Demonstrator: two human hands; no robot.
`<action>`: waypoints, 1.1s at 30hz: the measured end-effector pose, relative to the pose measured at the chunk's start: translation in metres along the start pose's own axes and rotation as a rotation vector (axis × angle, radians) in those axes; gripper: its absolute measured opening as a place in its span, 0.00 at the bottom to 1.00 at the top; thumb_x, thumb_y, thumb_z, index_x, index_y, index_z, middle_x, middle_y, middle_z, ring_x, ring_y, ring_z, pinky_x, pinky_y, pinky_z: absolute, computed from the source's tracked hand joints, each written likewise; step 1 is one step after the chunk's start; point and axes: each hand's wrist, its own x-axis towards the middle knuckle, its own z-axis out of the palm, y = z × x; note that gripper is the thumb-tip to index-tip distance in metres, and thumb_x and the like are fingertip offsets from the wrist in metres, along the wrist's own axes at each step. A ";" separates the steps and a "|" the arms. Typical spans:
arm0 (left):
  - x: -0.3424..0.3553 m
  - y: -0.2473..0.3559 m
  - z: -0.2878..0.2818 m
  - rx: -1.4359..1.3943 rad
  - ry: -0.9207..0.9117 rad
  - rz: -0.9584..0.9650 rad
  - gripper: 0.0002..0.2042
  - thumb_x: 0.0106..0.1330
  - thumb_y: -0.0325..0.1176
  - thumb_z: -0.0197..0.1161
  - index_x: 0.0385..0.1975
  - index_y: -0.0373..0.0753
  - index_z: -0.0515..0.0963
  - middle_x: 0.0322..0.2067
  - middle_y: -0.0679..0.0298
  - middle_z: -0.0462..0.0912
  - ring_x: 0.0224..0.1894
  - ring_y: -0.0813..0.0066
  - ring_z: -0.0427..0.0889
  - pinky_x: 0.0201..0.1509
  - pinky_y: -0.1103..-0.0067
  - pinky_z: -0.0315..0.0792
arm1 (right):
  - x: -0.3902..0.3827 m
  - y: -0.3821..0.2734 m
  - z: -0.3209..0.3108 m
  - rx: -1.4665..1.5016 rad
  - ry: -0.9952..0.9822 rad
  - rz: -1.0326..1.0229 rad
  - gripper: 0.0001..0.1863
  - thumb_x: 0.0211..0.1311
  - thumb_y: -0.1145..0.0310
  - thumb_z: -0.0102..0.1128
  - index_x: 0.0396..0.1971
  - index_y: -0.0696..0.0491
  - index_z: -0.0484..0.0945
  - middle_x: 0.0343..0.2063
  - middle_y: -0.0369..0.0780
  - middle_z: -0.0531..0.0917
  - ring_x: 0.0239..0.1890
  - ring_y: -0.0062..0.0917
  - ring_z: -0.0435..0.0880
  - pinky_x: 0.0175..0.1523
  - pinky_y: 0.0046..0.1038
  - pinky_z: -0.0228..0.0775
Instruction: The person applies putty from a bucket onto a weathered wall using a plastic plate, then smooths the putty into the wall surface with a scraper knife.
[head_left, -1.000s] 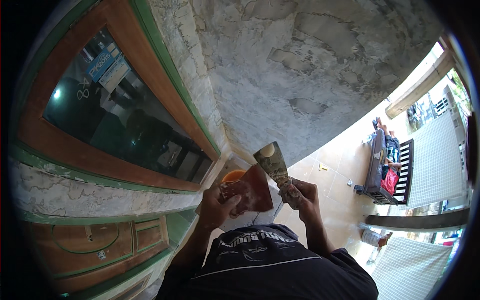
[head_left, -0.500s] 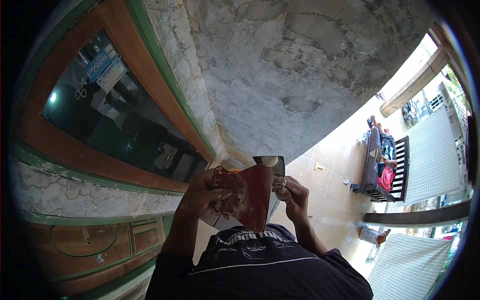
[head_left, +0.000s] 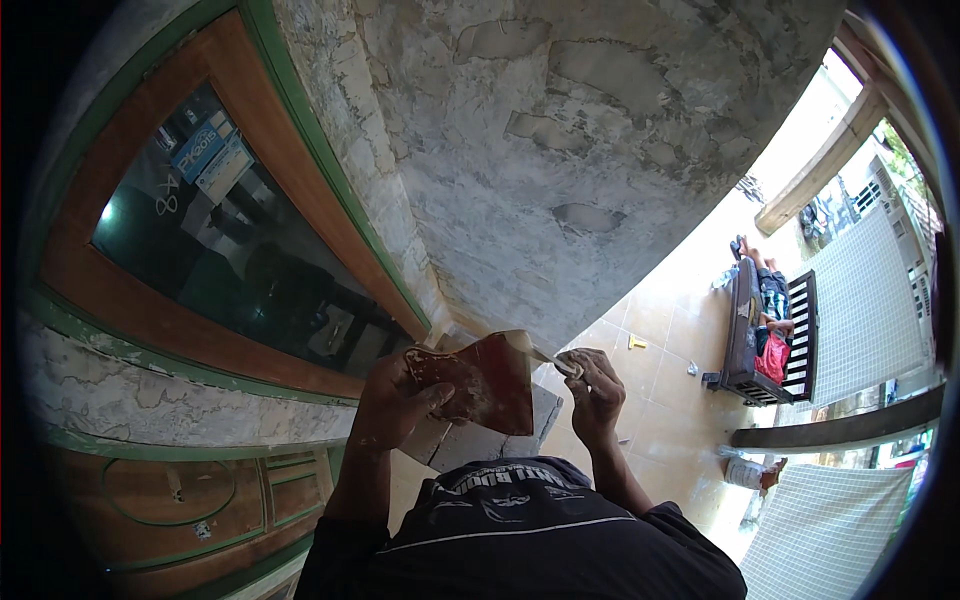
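Observation:
My left hand (head_left: 392,400) is closed round the left edge of a reddish-brown putty board (head_left: 495,385), its thumb lying on the smeared face. The board has curved edges and dried pale smears. In my right hand (head_left: 597,392) is a putty knife (head_left: 543,354), gripped by its dirty handle. The blade shows nearly edge-on and reaches to the board's upper right corner, where some pale paste shows. Whether blade and board touch, I cannot tell.
A patchy grey plastered wall (head_left: 520,200) rises ahead. To the left is a brown-and-green framed window (head_left: 230,250). Below the board shows a pale grey block-like surface (head_left: 470,447). On the right, a person lies on a dark wooden bench (head_left: 742,340) on the tiled floor (head_left: 660,400).
The putty knife has turned from blade-face-on to nearly edge-on at the board's upper right corner. The board has tilted and shifted slightly left, while my right hand moved slightly right.

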 end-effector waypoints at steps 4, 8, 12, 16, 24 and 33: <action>0.001 -0.023 -0.009 0.023 0.137 0.056 0.12 0.57 0.16 0.57 0.41 0.30 0.71 0.36 0.57 0.80 0.37 0.73 0.81 0.41 0.76 0.77 | -0.003 -0.011 -0.007 0.145 -0.075 0.176 0.08 0.57 0.76 0.55 0.34 0.64 0.79 0.31 0.42 0.80 0.37 0.26 0.77 0.42 0.25 0.68; 0.012 -0.023 0.002 -0.303 0.239 0.183 0.10 0.56 0.21 0.58 0.37 0.32 0.70 0.28 0.58 0.79 0.29 0.73 0.80 0.28 0.80 0.75 | -0.011 -0.003 -0.006 0.367 -0.032 0.275 0.14 0.61 0.64 0.57 0.34 0.62 0.79 0.27 0.36 0.79 0.28 0.17 0.73 0.33 0.20 0.65; 0.027 -0.027 -0.004 -0.458 0.025 0.202 0.10 0.57 0.24 0.57 0.39 0.31 0.70 0.28 0.58 0.78 0.29 0.73 0.81 0.27 0.79 0.75 | -0.016 0.000 -0.018 0.545 -0.118 0.502 0.19 0.63 0.57 0.56 0.36 0.62 0.79 0.23 0.33 0.77 0.22 0.12 0.68 0.27 0.15 0.57; 0.048 -0.038 0.017 -0.329 0.059 0.088 0.10 0.59 0.28 0.57 0.39 0.31 0.71 0.27 0.59 0.78 0.25 0.75 0.79 0.26 0.80 0.75 | -0.015 0.006 -0.021 0.587 -0.197 0.558 0.20 0.63 0.56 0.56 0.34 0.61 0.79 0.20 0.31 0.74 0.20 0.10 0.66 0.24 0.14 0.54; 0.074 -0.053 -0.001 -0.507 -0.023 0.044 0.08 0.61 0.26 0.56 0.39 0.32 0.72 0.30 0.62 0.78 0.30 0.74 0.80 0.32 0.79 0.77 | -0.008 0.008 -0.027 0.727 -0.222 0.636 0.21 0.63 0.55 0.55 0.30 0.61 0.78 0.20 0.33 0.75 0.17 0.11 0.65 0.22 0.15 0.53; 0.079 -0.044 0.008 -0.422 0.008 0.002 0.09 0.62 0.30 0.56 0.37 0.32 0.73 0.22 0.64 0.75 0.21 0.78 0.75 0.24 0.83 0.72 | 0.004 0.011 -0.016 0.677 -0.315 0.662 0.19 0.65 0.57 0.53 0.36 0.60 0.79 0.20 0.33 0.74 0.17 0.12 0.65 0.21 0.15 0.53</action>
